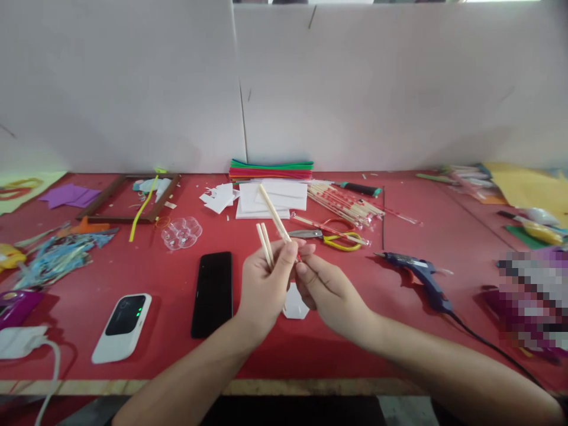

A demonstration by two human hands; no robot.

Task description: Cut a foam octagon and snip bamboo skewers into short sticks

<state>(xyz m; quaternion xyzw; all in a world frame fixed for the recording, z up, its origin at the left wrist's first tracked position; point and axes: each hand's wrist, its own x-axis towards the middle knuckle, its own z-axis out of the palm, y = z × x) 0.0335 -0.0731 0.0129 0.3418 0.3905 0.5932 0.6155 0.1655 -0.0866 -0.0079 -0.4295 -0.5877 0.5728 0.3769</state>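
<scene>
My left hand [266,284] is closed around several pale wooden chopsticks [274,213], held above the middle of the red table. Two of them stick up at its left side, and a longer pair slants up and left past the thumb. Close against it, my right hand [331,290] pinches something small and red at the lower end of the slanted pair; the fingers partly hide it. Below and between the hands lies a white paper shape [295,303]. Yellow-handled scissors [341,238] rest just behind the hands.
A black phone [213,294] and white device [122,328] lie left. A glue gun [419,275] with cord is right. Behind are white cards [284,195], wrapped chopsticks [341,204], coloured pipe cleaners [270,170], a clear flower-shaped tray [181,233] and a brown frame [95,204].
</scene>
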